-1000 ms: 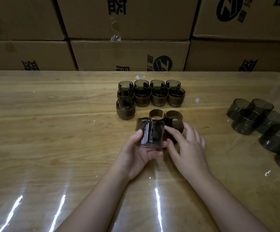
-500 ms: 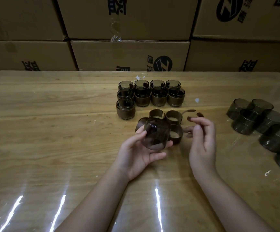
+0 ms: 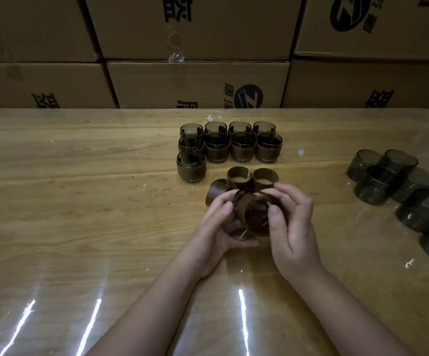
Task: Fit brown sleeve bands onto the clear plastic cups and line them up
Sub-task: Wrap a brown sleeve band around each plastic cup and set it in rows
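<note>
My left hand (image 3: 217, 227) holds a clear smoky cup (image 3: 241, 231) tilted on its side above the table. My right hand (image 3: 291, 222) grips a brown sleeve band (image 3: 246, 209) that wraps around that cup. Loose brown bands (image 3: 264, 177) lie just beyond my fingers. Behind them stand several sleeved cups (image 3: 217, 150) in rows, with one sleeved cup (image 3: 191, 167) alone at the front left of the group. Bare cups (image 3: 377, 183) cluster at the right side of the table.
The wooden table (image 3: 80, 201) has a glossy clear cover with glare streaks near me. Stacked cardboard boxes (image 3: 195, 83) form a wall along its far edge. The bare cups run toward the table's right edge.
My right hand picked a band from the loose pile, lifted it to the right, then brought it back onto the cup in my left hand. The cup tilted further over.
</note>
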Motion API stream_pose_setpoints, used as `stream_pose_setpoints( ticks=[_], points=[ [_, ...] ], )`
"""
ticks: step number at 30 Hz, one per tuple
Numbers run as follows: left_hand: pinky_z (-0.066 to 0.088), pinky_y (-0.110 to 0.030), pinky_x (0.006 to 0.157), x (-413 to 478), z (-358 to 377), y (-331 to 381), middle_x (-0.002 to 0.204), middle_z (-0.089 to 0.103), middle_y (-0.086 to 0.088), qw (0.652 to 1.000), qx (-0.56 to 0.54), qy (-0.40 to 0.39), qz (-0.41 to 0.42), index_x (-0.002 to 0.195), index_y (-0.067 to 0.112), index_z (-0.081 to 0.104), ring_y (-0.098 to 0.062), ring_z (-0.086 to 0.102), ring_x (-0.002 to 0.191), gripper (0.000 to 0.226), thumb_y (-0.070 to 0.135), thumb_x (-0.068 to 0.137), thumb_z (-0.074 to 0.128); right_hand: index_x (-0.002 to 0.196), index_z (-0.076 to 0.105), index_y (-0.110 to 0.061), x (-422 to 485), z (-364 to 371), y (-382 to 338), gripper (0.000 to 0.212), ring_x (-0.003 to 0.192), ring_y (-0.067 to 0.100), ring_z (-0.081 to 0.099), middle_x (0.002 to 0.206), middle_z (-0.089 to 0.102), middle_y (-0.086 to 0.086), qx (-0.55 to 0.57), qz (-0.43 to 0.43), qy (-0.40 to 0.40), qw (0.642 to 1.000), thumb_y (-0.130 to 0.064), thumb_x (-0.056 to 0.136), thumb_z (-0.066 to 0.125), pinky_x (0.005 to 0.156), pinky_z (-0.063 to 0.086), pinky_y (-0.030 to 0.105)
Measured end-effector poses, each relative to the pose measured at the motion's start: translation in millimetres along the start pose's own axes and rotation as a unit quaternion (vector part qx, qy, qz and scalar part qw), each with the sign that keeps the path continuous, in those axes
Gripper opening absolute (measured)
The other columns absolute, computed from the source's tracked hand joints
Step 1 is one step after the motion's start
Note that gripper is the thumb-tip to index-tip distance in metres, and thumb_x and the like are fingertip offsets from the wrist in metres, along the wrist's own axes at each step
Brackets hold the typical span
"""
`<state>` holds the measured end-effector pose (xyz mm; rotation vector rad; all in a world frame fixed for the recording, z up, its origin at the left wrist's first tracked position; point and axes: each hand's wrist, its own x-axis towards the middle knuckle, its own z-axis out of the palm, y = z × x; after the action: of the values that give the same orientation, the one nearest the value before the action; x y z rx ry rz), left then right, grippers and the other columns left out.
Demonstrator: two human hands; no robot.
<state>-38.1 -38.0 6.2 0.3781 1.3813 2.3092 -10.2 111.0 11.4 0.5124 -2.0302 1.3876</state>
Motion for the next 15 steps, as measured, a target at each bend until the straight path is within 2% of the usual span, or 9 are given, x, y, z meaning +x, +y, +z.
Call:
stream_pose_setpoints(
  ticks=[2,4,6,9,11,13,15],
  points=[
    [0.057,-0.045,0.076,-0.3,1.9,0.0,0.136,0.05,-0.02,0.999,0.029,0.016,0.003,0.134,0.013,0.044,-0.031,0.06,0.116,0.1,0.066,0.057,0.08,0.129,0.04,-0.026,-0.1,-1.2,0.8,0.032,0.103,-0.005,0.055,0.112,0.052,-0.011,-0.034,0.0,-0.006,0.999,-0.022,0.097,0.035,0.081,0.046,0.009],
    [0.057,-0.051,0.079,0.1,1.8,-1.9,0.136,0.049,-0.02,0.998,0.047,0.03,0.012,0.132,0.016,0.045,-0.03,0.06,0.116,0.101,0.068,0.053,0.081,0.125,0.047,-0.024,0.0,-1.4,1.1,0.03,0.097,-0.003,0.053,0.106,0.05,-0.006,-0.064,-0.01,-0.016,0.998,-0.022,0.097,0.034,0.075,0.045,0.009],
    [0.056,-0.055,0.081,0.7,0.7,-4.6,0.133,0.05,-0.018,0.997,0.063,0.035,0.024,0.127,0.022,0.047,-0.029,0.061,0.114,0.095,0.068,0.052,0.083,0.123,0.05,-0.025,0.0,-0.2,0.1,0.03,0.093,-0.001,0.052,0.103,0.051,0.0,-0.073,-0.008,-0.02,0.997,-0.024,0.097,0.034,0.073,0.044,0.008],
    [0.056,-0.056,0.081,1.1,-2.1,-8.4,0.131,0.052,-0.013,0.994,0.093,0.029,0.043,0.123,0.033,0.052,-0.03,0.062,0.115,0.082,0.067,0.054,0.082,0.122,0.052,-0.03,0.3,0.1,-1.3,0.031,0.092,0.0,0.052,0.1,0.051,-0.002,-0.072,0.012,-0.023,0.997,-0.026,0.097,0.034,0.072,0.042,0.006],
    [0.056,-0.053,0.079,0.9,-4.0,-9.6,0.131,0.051,-0.014,0.992,0.111,0.032,0.055,0.12,0.038,0.055,-0.031,0.061,0.115,0.074,0.067,0.057,0.082,0.122,0.055,-0.035,0.9,-0.9,-2.6,0.032,0.092,0.0,0.052,0.102,0.049,-0.007,-0.069,0.026,-0.034,0.997,-0.029,0.098,0.035,0.073,0.043,0.007],
    [0.056,-0.044,0.077,0.8,-5.5,-10.3,0.128,0.054,-0.012,0.989,0.125,0.048,0.067,0.118,0.039,0.056,-0.028,0.061,0.113,0.071,0.066,0.057,0.082,0.12,0.058,-0.04,1.1,-0.7,-4.2,0.032,0.096,-0.002,0.052,0.106,0.046,-0.01,-0.061,0.048,-0.049,0.996,-0.036,0.097,0.036,0.076,0.043,0.007],
    [0.054,-0.038,0.078,0.9,-5.8,-11.1,0.12,0.059,-0.006,0.986,0.132,0.065,0.08,0.116,0.039,0.058,-0.024,0.062,0.109,0.069,0.065,0.057,0.083,0.124,0.051,-0.043,0.5,0.6,-5.5,0.035,0.104,-0.007,0.05,0.115,0.044,-0.013,-0.043,0.097,-0.065,0.992,-0.047,0.093,0.035,0.079,0.042,0.005]
  ],
)
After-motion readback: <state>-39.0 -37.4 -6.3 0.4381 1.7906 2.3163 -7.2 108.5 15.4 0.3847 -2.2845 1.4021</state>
